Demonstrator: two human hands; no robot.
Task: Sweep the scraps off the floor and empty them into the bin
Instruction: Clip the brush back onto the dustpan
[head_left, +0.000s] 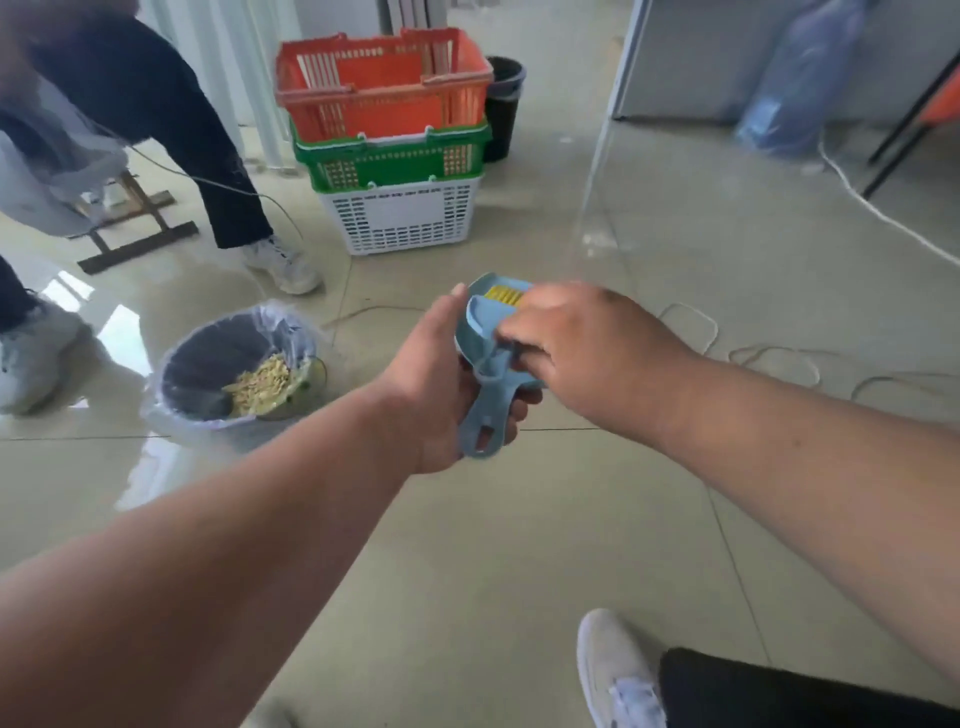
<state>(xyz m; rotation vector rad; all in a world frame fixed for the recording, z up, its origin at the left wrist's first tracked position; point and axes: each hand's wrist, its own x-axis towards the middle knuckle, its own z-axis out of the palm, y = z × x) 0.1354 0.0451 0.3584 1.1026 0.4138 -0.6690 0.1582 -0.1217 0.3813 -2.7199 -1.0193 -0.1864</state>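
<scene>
Dustpan (480, 332) gripped by left hand (441, 384), right hand (576, 343) closed over half-hidden yellow brush (506, 296), blurred

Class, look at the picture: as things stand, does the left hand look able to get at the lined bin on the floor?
Probably yes. The bin stands open just left of the left hand, with bare floor between. But that hand already holds the dustpan.

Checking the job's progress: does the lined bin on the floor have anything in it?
Yes: a pile of yellowish scraps lies inside the bin.
</scene>
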